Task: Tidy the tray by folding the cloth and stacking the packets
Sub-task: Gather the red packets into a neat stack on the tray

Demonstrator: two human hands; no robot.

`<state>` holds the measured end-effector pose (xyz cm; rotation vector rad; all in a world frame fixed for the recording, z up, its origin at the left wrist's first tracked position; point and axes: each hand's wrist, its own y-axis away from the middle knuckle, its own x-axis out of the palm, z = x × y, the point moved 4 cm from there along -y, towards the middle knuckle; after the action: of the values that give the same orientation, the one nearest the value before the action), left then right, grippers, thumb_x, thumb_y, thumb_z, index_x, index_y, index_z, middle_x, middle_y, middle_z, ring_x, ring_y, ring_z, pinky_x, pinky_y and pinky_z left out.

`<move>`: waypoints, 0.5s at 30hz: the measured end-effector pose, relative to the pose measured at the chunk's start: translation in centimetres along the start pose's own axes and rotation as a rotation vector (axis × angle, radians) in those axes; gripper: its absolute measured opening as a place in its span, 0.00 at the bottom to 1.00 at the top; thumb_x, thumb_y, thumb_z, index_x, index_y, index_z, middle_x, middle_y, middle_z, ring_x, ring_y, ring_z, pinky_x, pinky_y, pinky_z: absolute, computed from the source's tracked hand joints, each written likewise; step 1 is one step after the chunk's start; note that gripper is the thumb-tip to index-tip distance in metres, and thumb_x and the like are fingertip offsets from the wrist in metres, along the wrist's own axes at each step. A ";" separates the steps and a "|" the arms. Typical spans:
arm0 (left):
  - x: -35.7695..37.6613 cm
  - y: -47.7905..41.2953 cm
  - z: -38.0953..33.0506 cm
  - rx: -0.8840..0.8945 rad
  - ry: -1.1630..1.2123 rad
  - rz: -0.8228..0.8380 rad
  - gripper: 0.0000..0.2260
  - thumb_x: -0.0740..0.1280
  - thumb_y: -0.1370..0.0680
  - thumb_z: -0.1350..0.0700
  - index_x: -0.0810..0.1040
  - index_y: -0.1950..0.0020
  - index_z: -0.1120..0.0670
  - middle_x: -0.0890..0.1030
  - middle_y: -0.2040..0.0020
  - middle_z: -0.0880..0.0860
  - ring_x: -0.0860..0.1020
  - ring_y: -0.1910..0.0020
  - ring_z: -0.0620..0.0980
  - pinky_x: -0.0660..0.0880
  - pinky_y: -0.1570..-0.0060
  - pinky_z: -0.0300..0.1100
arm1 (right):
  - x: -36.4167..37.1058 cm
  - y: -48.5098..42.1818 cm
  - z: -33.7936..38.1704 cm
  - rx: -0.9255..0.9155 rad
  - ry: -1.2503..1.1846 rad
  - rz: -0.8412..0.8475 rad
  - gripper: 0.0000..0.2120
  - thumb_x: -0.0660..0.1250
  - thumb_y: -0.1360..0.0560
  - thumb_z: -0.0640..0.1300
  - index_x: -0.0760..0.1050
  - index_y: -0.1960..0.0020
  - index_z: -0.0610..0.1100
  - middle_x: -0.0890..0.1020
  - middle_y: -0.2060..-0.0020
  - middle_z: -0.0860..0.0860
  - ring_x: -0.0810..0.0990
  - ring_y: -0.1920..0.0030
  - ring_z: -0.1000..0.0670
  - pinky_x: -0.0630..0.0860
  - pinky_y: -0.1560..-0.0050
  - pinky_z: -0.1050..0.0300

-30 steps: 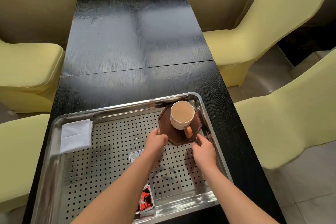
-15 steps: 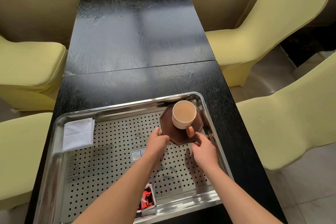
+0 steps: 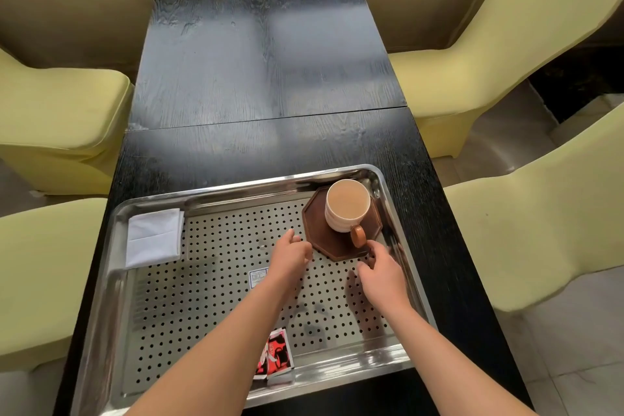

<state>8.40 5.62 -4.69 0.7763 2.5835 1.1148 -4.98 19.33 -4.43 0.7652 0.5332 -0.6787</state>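
A white folded cloth (image 3: 153, 236) lies in the far left corner of the perforated steel tray (image 3: 236, 187). Red-and-black packets (image 3: 275, 356) sit stacked against the tray's near rim, partly under my left forearm. In the far right corner a cup of milky drink (image 3: 347, 206) stands on a dark brown octagonal coaster (image 3: 320, 240). My left hand (image 3: 292, 255) hovers by the coaster's left edge with its fingers curled and nothing in it. Over by the coaster's near right corner, my right hand (image 3: 381, 272) has its fingers spread and fingertips close to the edge.
The tray rests at the near end of a long black table (image 3: 263, 78). Pale yellow covered chairs (image 3: 60, 105) stand on both sides. A small sticker (image 3: 258, 277) is on the tray floor beside my left wrist.
Both hands were on the coaster's near edges and have eased back slightly. The cup and coaster stay in the far right corner.
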 end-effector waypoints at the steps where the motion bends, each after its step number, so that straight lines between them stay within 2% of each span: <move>1: -0.8 0.3 0.0 0.012 -0.008 -0.024 0.36 0.62 0.28 0.71 0.58 0.20 0.58 0.69 0.26 0.59 0.73 0.33 0.56 0.74 0.40 0.49 | 0.0 0.1 -0.2 0.006 -0.010 0.001 0.25 0.64 0.20 0.42 0.65 0.24 0.47 0.74 0.29 0.46 0.71 0.28 0.45 0.70 0.29 0.44; 5: -5.6 2.8 0.9 0.070 -0.079 -0.120 0.29 0.62 0.24 0.68 0.65 0.23 0.56 0.77 0.37 0.53 0.77 0.41 0.51 0.76 0.37 0.52 | 0.0 1.4 -1.2 0.052 -0.079 -0.001 0.23 0.64 0.20 0.41 0.67 0.26 0.48 0.75 0.31 0.48 0.74 0.32 0.47 0.73 0.33 0.46; 8: -10.3 5.8 2.8 0.140 -0.185 -0.184 0.22 0.63 0.22 0.65 0.72 0.28 0.54 0.80 0.44 0.50 0.79 0.46 0.48 0.79 0.48 0.44 | 0.8 3.3 -1.8 0.028 -0.084 0.019 0.20 0.64 0.20 0.40 0.71 0.29 0.48 0.78 0.35 0.50 0.77 0.39 0.51 0.76 0.40 0.52; 10: -13.6 7.8 4.6 0.155 -0.271 -0.273 0.19 0.63 0.22 0.64 0.76 0.31 0.52 0.81 0.47 0.48 0.79 0.49 0.45 0.75 0.56 0.38 | 1.8 4.8 -1.8 -0.014 -0.059 0.067 0.17 0.64 0.20 0.40 0.74 0.32 0.48 0.80 0.39 0.52 0.78 0.41 0.52 0.77 0.43 0.54; 12: -16.5 9.7 6.6 0.133 -0.325 -0.351 0.19 0.63 0.22 0.64 0.77 0.33 0.51 0.81 0.48 0.47 0.79 0.50 0.44 0.73 0.59 0.38 | 3.1 6.2 -1.6 -0.046 -0.014 0.117 0.16 0.64 0.20 0.40 0.76 0.34 0.48 0.82 0.43 0.54 0.79 0.44 0.54 0.79 0.43 0.53; 15: -18.7 11.5 9.5 0.097 -0.379 -0.380 0.20 0.63 0.22 0.64 0.76 0.32 0.52 0.80 0.50 0.48 0.78 0.52 0.43 0.72 0.59 0.37 | 5.7 8.0 -0.8 -0.092 0.051 0.200 0.16 0.64 0.20 0.41 0.76 0.33 0.48 0.82 0.51 0.58 0.81 0.52 0.58 0.78 0.56 0.63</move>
<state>32.17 7.75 -2.92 0.4333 2.3385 0.6620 4.41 22.16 -5.04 0.7396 0.5228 -0.4475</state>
